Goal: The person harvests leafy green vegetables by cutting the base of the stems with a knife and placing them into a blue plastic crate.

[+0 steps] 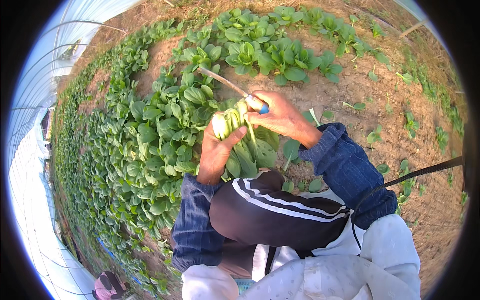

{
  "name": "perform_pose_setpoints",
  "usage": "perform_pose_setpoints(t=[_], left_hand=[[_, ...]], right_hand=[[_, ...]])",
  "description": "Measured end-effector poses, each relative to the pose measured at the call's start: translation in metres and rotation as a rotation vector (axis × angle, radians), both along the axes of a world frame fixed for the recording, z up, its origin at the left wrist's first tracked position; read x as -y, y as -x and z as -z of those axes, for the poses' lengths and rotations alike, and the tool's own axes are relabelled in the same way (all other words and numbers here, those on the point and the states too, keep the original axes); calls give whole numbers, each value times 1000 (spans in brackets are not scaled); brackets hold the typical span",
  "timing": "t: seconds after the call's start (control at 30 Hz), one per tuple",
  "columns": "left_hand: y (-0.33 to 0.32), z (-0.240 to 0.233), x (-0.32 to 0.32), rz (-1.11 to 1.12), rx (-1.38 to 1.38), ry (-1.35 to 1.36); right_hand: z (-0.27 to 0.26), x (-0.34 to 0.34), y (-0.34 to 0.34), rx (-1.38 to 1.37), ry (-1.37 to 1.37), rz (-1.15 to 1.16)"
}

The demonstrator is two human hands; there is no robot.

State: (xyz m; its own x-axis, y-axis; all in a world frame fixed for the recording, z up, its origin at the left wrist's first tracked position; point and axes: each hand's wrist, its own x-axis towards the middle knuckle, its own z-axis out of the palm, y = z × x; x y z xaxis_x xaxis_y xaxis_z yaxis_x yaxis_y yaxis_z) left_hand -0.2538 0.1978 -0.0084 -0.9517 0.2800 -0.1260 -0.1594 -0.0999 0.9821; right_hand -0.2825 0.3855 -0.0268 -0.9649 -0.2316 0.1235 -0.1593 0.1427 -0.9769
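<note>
A bok choy plant [243, 155] is gripped in my left hand [214, 152], above my bent knee. Its pale stalk bases point up and its green leaves hang down. My right hand [284, 114] holds a knife-like hand tool [227, 81] by its short handle, which has a blue end. The tool's narrow, rusty-looking blade points up and left, away from the plant. The thumb of my right hand presses near one outer stalk. Whether it pinches that stalk is hard to tell.
Dense bok choy [150, 138] grows on my left, with more plants [285, 56] ahead. Cut leaves [356, 106] lie on the bare soil [337, 150] to my right. A black cord [408, 176] crosses beside my right sleeve. Another person [108, 287] is at the lower left, near the greenhouse film [28, 187].
</note>
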Motion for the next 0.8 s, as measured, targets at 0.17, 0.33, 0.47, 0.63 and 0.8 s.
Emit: perform_pose_setpoints(t=[0.17, 0.33, 0.47, 0.63, 0.8], left_hand=[[5, 11, 0, -29, -167, 111], [7, 11, 15, -47, -537, 605], [9, 15, 47, -159, -307, 468], [5, 1, 38, -15, -70, 23], [-2, -3, 33, 30, -27, -13]], right_hand=[[-4, 4, -1, -36, -163, 25], [-14, -15, -4, 481, 331, -273], [-39, -56, -19, 587, 307, -282], [-15, -59, -11, 53, -98, 4], [-11, -22, -6, -150, -62, -34]])
